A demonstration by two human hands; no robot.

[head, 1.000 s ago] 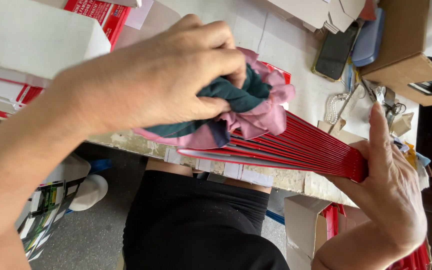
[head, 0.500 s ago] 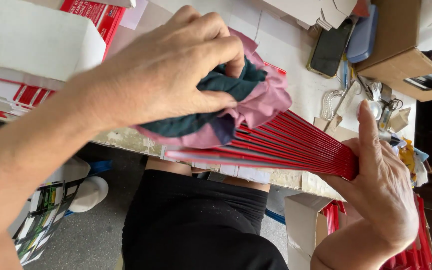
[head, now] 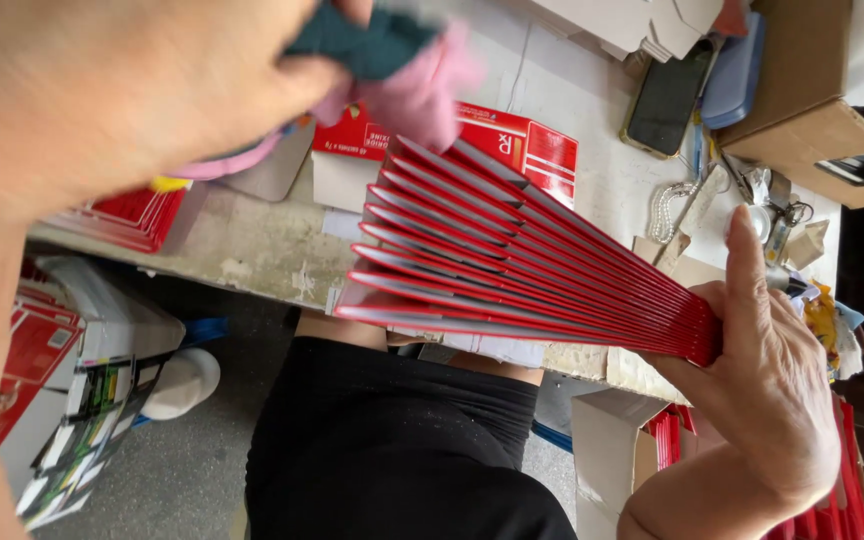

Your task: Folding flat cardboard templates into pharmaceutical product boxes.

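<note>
My right hand (head: 767, 400) grips one end of a stack of flat red cartons (head: 512, 265), which spreads out like a fan toward the left above my lap. My thumb lies along the pinched end. My left hand (head: 112, 90) is raised close to the camera at the upper left, closed around a bunched pink and teal cloth (head: 392, 60). The cloth hangs just above the fan's upper free edges, lifted clear of them.
A worn white worktable (head: 252, 245) holds more red cartons (head: 127, 215), a printed red box flat (head: 527, 145), a dark phone (head: 667, 95), brown cardboard boxes (head: 812, 90) and small clutter. Boxes of red cartons (head: 832, 490) stand at the lower right; packages (head: 62, 400) lie on the floor at left.
My left hand has lifted the cloth up off the red stack and toward the camera. The fanned cartons, earlier pressed under the cloth, now spread wider and show fully.
</note>
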